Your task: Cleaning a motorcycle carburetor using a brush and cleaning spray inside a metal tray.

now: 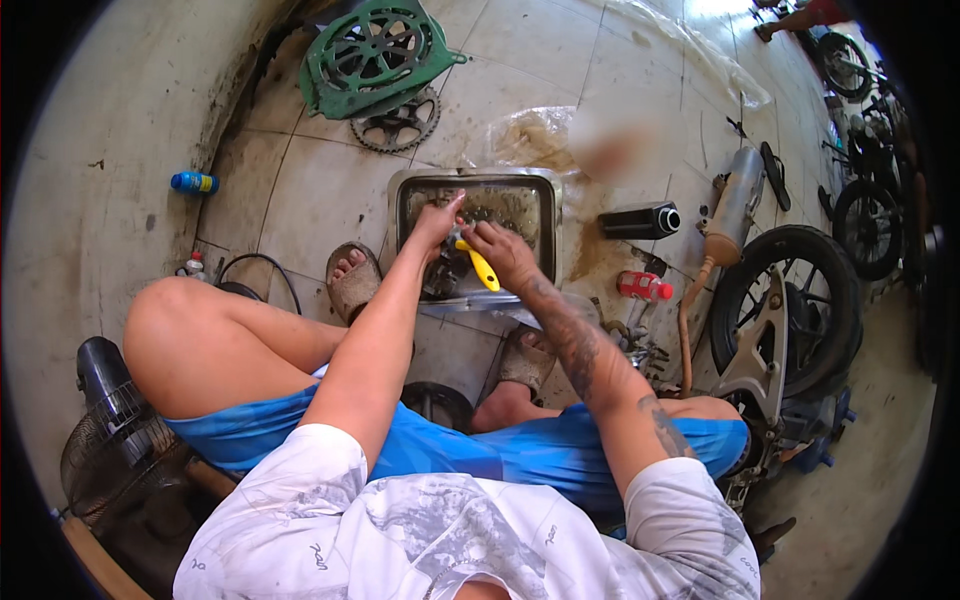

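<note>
A rectangular metal tray (pixel 549 215) with dirty, dark liquid lies on the floor between my feet. Over its middle, my right hand (pixel 503 254) is closed round a yellow-handled brush (pixel 483 268), whose handle points back toward me; its working end is mostly hidden by my fingers. Just left of it, my left hand (pixel 434 226) is closed above the tray, fingers curled and close to the brush's head. What it grips is hidden. Dark, wet parts sit in the tray's near left corner, too unclear to name.
A green slotted cover (pixel 375 55) and a sprocket (pixel 400 125) lie beyond the tray. To the right are a black bottle (pixel 640 221), a red-capped bottle (pixel 645 287), an exhaust pipe (pixel 735 205) and a motorcycle wheel (pixel 835 330). A fan (pixel 110 400) stands at lower left.
</note>
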`<state>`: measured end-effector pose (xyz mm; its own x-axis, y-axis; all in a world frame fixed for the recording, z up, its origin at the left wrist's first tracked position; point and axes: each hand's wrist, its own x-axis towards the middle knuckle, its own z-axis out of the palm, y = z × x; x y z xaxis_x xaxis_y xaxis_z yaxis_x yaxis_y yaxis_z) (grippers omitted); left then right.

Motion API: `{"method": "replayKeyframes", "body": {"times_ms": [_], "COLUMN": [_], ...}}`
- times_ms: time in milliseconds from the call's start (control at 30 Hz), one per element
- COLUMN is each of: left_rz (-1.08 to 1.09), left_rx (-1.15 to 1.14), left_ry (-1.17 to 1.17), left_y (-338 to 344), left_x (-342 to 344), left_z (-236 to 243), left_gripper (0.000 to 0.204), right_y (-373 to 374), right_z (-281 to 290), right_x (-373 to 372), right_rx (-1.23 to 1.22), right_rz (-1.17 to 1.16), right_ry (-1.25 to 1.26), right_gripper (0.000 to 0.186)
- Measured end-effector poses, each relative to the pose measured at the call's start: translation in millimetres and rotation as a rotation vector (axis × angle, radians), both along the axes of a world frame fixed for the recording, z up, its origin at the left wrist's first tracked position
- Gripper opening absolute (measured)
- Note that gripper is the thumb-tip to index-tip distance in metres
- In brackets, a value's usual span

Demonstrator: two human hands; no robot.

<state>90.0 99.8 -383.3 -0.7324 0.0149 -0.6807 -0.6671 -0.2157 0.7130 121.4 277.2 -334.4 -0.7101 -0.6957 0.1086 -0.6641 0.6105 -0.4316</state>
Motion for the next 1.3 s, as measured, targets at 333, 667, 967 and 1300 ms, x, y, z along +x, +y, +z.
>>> {"method": "replayKeyframes", "body": {"times_ms": [333,667,967,1300], "left_rz": [0.226,0.086,0.271,0.252], "left_rx": [0.415,0.247,0.354,0.576], "left_ry": [-0.015,-0.437,-0.048,0.043], "left_y": [-0.7,-16.4,-29.2,-31.9], "left_x": [-7.5,-8.9,12.6,10.2], "left_z": [-11.6,-23.9,-23.5,-23.5], "left_gripper": [0.041,0.065,0.047,0.032], "right_y": [-67.4,-29.5,-21.4,-30.7], "right_z": [7.9,6.3,-28.4,-30.9], "right_x": [21.3,18.9,26.5,29.6], "right_rx": [-0.479,-0.408,-0.585,-0.432], "right_rz": [-0.903,-0.421,-0.826,-0.785], "right_ry": [-0.505,-0.142,-0.187,-0.317], "right_gripper": [0.019,0.034,0.023,0.038]}}
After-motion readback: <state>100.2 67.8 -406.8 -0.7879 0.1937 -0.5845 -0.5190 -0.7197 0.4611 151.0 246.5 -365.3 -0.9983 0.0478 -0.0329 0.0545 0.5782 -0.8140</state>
